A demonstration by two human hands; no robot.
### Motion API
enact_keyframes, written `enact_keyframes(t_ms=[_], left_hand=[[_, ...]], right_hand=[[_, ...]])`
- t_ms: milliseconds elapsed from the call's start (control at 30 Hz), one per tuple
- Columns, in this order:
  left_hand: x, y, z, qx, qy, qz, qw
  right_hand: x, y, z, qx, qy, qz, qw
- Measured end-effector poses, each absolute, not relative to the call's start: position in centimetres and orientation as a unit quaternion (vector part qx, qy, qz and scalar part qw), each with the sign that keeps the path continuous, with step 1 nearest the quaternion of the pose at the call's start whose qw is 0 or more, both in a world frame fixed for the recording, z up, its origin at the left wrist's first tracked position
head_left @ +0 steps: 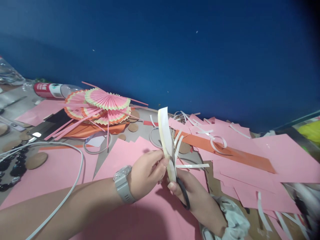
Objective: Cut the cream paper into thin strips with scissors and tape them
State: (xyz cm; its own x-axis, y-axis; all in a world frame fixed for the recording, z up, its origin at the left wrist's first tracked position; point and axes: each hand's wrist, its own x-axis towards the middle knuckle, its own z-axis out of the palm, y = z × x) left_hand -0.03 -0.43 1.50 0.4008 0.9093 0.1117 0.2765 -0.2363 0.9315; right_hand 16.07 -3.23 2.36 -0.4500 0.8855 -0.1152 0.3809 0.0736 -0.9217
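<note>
Strip point(164, 128) pinched in our left hand point(147, 171), scissors point(184, 196) grasped in our right hand point(196, 193), we should cut straight.

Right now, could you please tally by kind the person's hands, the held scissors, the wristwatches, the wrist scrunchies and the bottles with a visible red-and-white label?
Left hand and right hand: 2
Pair of scissors: 1
Grey-strapped wristwatch: 1
Pale scrunchie: 1
Bottle with red-and-white label: 1
Total: 6

Nothing clearly legible.
Just white lettering on the red-and-white label point(47, 90) of a plastic bottle point(65, 90), too small and blurred to read as words, brand or numbers.
</note>
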Motion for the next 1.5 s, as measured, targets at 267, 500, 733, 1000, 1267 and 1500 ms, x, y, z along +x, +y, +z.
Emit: enact_keyframes(t_ms=[267, 500, 733, 1000, 1267, 1500], left_hand=[[-0.08, -0.42, 1.52, 0.704, 0.412, 0.348, 0.463], [-0.02, -0.41, 1.76, 0.701, 0.406, 0.345, 0.474], [-0.03, -0.36, 1.64, 0.704, 0.407, 0.337, 0.474], [0.04, -0.38, 1.77, 0.699, 0.404, 0.338, 0.484], [-0.01, -0.34, 1.66, 0.716, 0.404, 0.331, 0.464], [-0.13, -0.37, 1.48, 0.725, 0.407, 0.323, 0.452]], right_hand=[[16.04, -3.20, 2.44, -0.449, -0.687, 0.510, 0.257], [15.91, -3.25, 2.55, -0.446, -0.688, 0.508, 0.264], [16.04, -3.29, 2.37, -0.455, -0.700, 0.490, 0.252], [15.95, -3.35, 2.33, -0.448, -0.701, 0.488, 0.263], [16.03, -3.13, 2.51, -0.454, -0.707, 0.476, 0.260], [15.90, -3.27, 2.56, -0.448, -0.699, 0.487, 0.272]])
